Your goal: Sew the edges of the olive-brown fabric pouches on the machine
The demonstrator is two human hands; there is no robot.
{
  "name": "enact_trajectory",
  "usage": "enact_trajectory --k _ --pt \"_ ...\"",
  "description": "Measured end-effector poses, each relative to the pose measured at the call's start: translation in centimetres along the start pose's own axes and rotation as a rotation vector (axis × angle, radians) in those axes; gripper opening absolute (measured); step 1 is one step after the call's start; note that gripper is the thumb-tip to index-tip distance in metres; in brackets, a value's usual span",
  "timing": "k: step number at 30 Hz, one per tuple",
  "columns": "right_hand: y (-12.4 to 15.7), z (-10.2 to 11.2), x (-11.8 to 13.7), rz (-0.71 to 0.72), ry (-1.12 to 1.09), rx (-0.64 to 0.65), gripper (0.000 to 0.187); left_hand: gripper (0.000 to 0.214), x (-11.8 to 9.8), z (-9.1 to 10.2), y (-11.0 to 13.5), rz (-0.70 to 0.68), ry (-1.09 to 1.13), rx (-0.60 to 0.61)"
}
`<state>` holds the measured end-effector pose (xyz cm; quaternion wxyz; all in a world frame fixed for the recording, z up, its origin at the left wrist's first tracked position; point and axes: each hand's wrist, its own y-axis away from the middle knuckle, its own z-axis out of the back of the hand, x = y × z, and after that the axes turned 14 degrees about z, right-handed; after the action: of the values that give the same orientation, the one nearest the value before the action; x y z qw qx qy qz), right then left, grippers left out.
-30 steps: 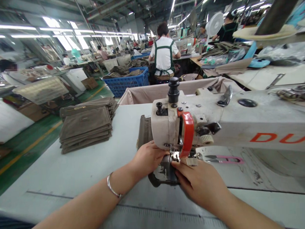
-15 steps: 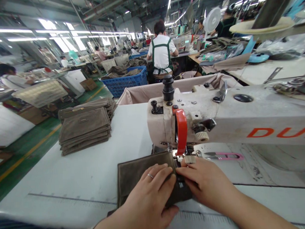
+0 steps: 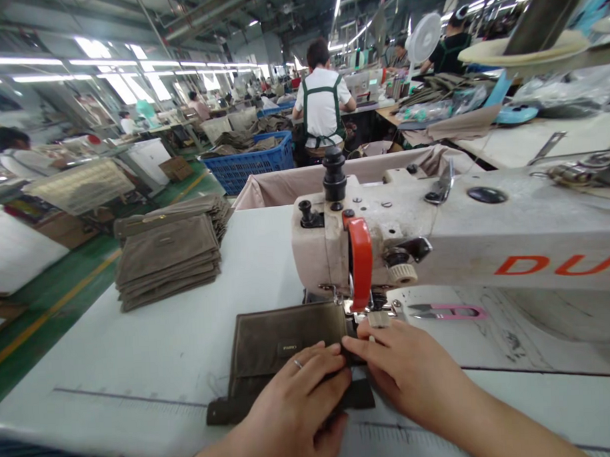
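Note:
A flat dark olive-brown fabric pouch (image 3: 259, 337) with a small label lies under the sewing machine (image 3: 316, 248), its right edge at the presser foot (image 3: 350, 307). My left hand (image 3: 301, 402), with a ring, rests on the pouch's lower right part, fingers stretched over it and thumb partly tucked below. Close to the presser foot, my right hand (image 3: 404, 358) has its fingers extended, the fingertips touching the pouch's right edge. Its thumb is mostly hidden. A darker strip (image 3: 221, 411) sticks out along the pouch's near edge, partly covered by my left hand.
A stack of similar pouches (image 3: 169, 260) sits left on the white table (image 3: 154, 354). Pink-handled thread snips (image 3: 452, 311) lie under the machine arm. Behind stand a beige fabric-lined bin (image 3: 268, 190) and a blue crate (image 3: 253, 167). A co-worker (image 3: 323, 98) sits beyond, back turned.
My left hand has slid slightly down over the pouch, uncovering its label. The pouch has turned a little, and the strip along its near edge shows more. My right hand stays by the presser foot.

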<state>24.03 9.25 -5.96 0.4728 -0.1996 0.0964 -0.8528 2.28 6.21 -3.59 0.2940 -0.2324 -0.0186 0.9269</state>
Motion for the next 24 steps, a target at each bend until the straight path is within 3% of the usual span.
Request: enact_trajectory --k 8,16,20,24 --pt "-0.3 -0.3 -0.3 -0.032 0.018 -0.021 0.037 0.042 0.7 0.5 -1.9 0.057 -0.004 0.085" --pt "-0.5 -0.3 -0.5 -0.108 -0.028 0.028 0.039 0.038 2.3 0.2 -3.6 0.039 -0.011 0.024" --pt "-0.7 0.4 -0.4 -0.121 -0.123 -0.046 0.039 0.036 3.0 0.2 -3.5 -0.004 -0.036 -0.006" --pt "-0.6 1.2 -0.6 -0.140 -0.130 -0.094 0.026 0.031 3.6 0.3 -3.1 -0.054 -0.080 -0.078"
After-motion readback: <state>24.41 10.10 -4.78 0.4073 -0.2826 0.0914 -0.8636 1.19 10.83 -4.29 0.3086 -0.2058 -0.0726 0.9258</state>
